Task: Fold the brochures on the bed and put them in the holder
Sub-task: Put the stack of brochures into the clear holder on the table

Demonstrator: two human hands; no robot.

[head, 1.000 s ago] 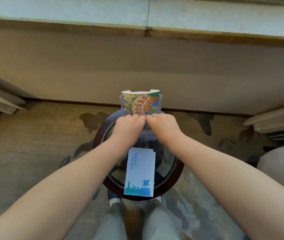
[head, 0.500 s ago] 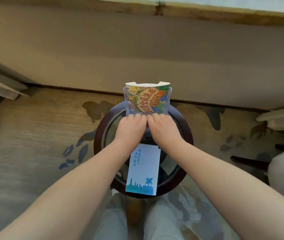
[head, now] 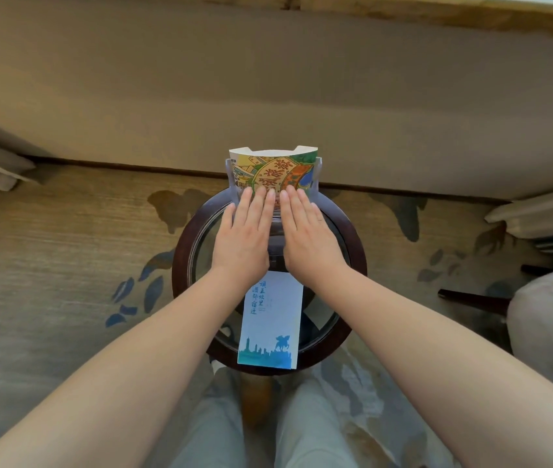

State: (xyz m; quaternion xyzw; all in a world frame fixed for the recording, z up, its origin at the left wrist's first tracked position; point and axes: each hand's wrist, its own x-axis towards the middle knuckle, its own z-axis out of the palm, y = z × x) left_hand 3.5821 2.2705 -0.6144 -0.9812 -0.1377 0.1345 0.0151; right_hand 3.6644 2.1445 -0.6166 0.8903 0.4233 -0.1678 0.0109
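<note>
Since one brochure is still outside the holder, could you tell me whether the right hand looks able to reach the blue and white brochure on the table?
Probably yes: the blue and white brochure lies flat and uncovered just behind the open right hand.

Glossy paper brochure (head: 270, 319), glass-topped dark wood table (head: 182, 265)

Both forearms are bare, with no sleeves in view. The left hand (head: 243, 238) and right hand (head: 308, 236) are ungloved. The trousers (head: 214, 430) are pale grey-green.
</note>
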